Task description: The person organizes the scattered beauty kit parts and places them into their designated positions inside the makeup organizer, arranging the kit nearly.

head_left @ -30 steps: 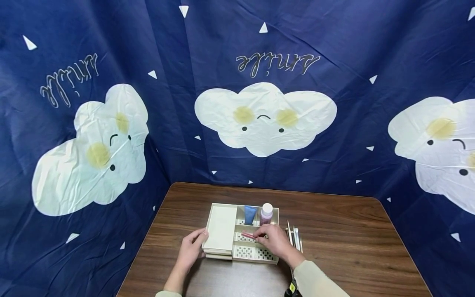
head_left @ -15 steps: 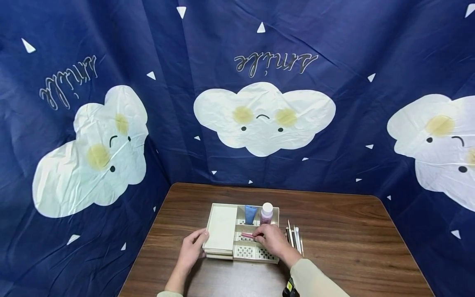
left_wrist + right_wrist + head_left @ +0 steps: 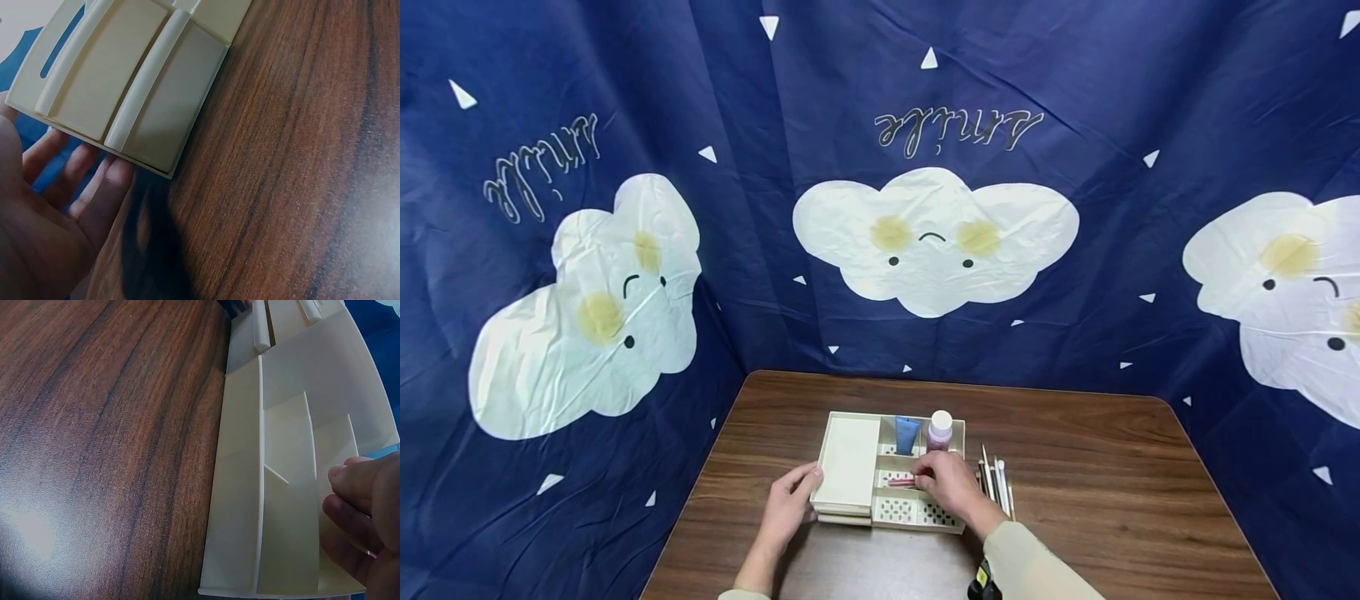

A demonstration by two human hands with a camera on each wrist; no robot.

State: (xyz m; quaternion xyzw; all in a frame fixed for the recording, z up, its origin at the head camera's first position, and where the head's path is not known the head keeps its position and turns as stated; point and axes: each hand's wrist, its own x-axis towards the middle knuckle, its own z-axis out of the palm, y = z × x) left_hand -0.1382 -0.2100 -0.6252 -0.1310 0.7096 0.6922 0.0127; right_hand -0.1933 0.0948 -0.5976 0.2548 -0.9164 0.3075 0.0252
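A cream plastic organizer (image 3: 239, 487) is set on a wood-grain tabletop (image 3: 125, 425). At its top, 2 drawer handles (image 3: 260, 328) are seen. The right hand (image 3: 369, 509), fingers bent, is held over its compartments. Blue cloth (image 3: 382, 334) is glimpsed behind.

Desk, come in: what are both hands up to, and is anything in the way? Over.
Left hand grips left side of cream organizer. Right hand at pink stick, middle row; grip unclear. White-capped bottle close beyond right hand.
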